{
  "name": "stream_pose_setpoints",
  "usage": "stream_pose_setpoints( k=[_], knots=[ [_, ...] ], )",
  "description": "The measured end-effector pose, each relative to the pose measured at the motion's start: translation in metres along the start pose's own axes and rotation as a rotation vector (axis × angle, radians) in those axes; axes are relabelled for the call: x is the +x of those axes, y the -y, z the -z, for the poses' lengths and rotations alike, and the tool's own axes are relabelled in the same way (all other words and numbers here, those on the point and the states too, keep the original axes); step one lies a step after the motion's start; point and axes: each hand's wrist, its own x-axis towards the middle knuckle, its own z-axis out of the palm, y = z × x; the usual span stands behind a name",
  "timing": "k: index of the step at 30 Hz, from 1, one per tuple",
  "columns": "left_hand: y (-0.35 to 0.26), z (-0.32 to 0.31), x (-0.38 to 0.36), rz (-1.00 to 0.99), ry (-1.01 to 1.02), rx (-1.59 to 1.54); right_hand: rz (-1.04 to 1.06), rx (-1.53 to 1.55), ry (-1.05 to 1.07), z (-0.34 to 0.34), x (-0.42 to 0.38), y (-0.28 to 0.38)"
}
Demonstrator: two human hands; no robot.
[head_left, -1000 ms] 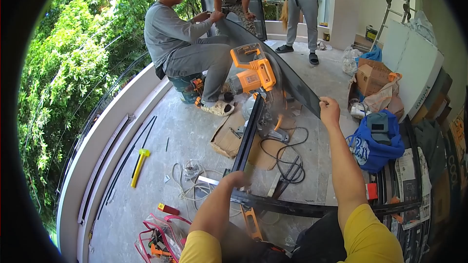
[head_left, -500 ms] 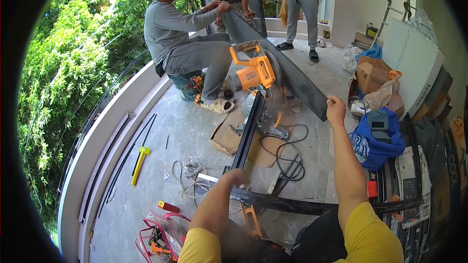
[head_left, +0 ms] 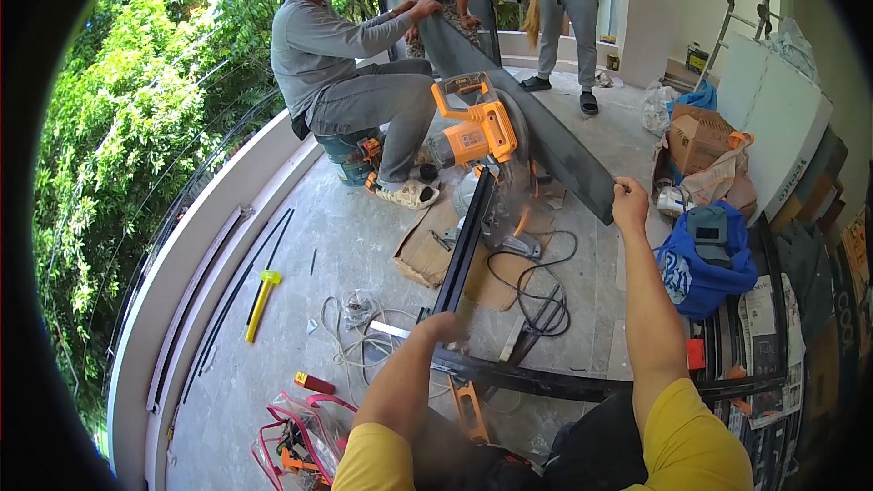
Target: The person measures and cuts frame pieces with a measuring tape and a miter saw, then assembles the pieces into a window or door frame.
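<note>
My right hand (head_left: 629,204) is closed on the near corner of a long dark grey sheet (head_left: 555,141). The sheet slants up and away behind an orange cut-off saw (head_left: 473,132), and a seated co-worker's hands (head_left: 420,9) hold its far end. My left hand (head_left: 446,327) rests at the near end of a black metal bar (head_left: 464,250) that runs to the saw. Its fingers look blurred and partly hidden, but the hand appears closed around the bar. Part of the saw's blade area is smeared.
Cardboard (head_left: 426,255), a coiled cord (head_left: 568,309) and a yellow tool (head_left: 262,309) lie on the floor. A clear bag with pink trim (head_left: 296,427) is at lower left. A blue bag (head_left: 700,259), boxes (head_left: 698,136) and a ladder (head_left: 741,14) stand right. Two other people are at the back.
The view has shifted very slightly. The dark sheet's far end and the co-worker's hands sit a little farther right in view; both my hands keep their places.
</note>
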Motion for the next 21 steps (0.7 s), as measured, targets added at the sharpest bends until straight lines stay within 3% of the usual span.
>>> stream_pose_setpoints(
  k=[13,21],
  knots=[
    [0.009,-0.007,0.006,-0.037,-0.042,-0.016,0.019,0.004,0.005,-0.003,-0.001,0.002],
    [0.045,-0.036,0.042,-0.217,-0.065,0.084,0.025,-0.06,-0.012,0.001,0.0,0.006]
  ],
)
